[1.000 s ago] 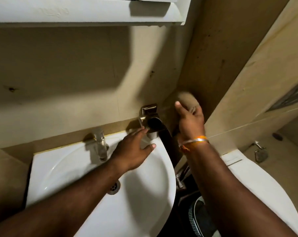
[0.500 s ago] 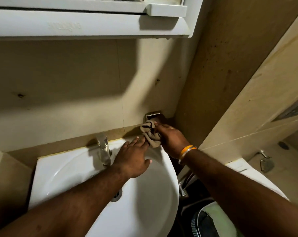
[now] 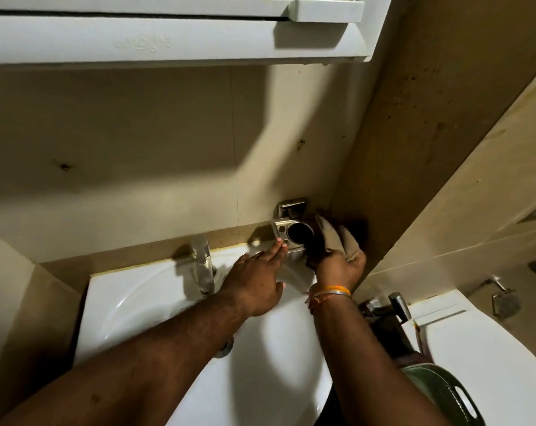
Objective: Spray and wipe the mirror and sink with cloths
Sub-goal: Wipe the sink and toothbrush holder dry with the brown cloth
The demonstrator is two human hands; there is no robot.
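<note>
My right hand (image 3: 337, 265) grips the cloth (image 3: 337, 238) against the wall holder (image 3: 294, 233); my left hand (image 3: 254, 284), fingers straight, steadies it above the sink (image 3: 131, 305). Pressing hard could loosen the holder's mount.

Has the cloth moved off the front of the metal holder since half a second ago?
Yes. The cloth, gripped by the right hand, has gone from the front of the metal holder round to its right side, toward the corner wall.
</note>
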